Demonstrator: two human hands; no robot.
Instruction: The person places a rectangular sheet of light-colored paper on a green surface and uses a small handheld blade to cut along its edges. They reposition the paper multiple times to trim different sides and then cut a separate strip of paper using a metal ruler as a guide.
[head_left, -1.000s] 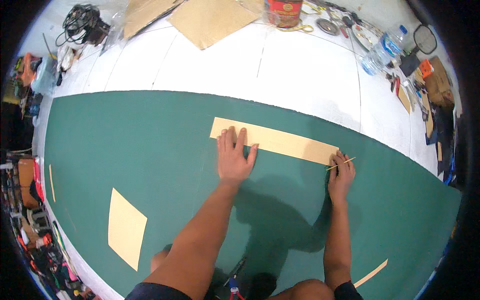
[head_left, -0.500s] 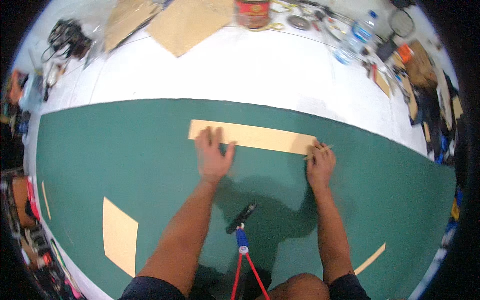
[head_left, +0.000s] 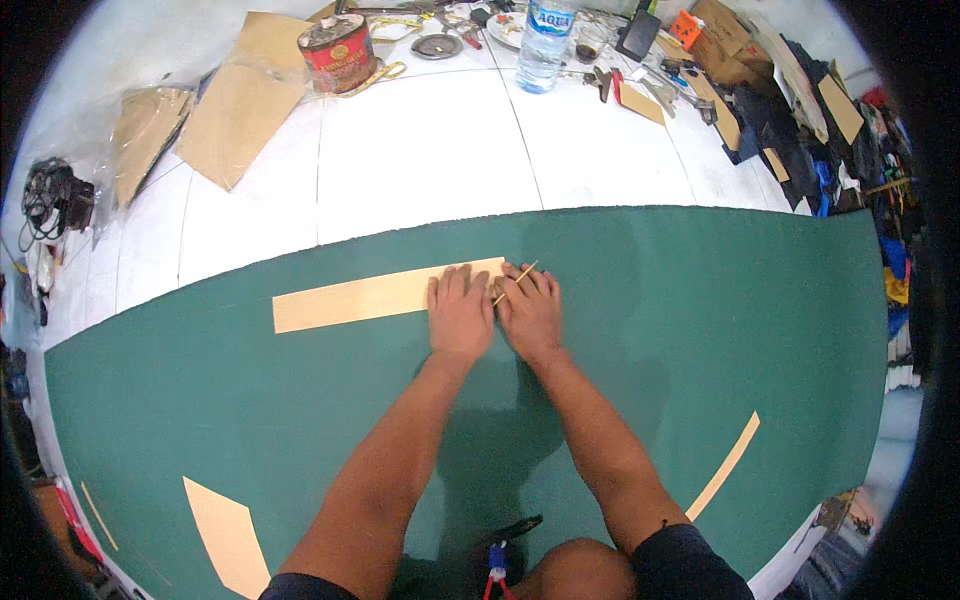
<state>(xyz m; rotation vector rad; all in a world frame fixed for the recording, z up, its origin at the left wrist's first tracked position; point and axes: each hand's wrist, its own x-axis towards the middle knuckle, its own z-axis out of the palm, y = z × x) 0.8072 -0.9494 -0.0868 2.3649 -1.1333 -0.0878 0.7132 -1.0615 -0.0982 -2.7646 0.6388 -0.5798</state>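
My L hand [head_left: 462,315] flat on tan strip [head_left: 350,302], 3 o'clock end; R hand [head_left: 532,312] alongside, pinching thin stick [head_left: 516,283].

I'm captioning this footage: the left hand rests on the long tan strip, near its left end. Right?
Wrong end: the head view shows the left hand resting on the long tan strip near its right end, beside the right hand.
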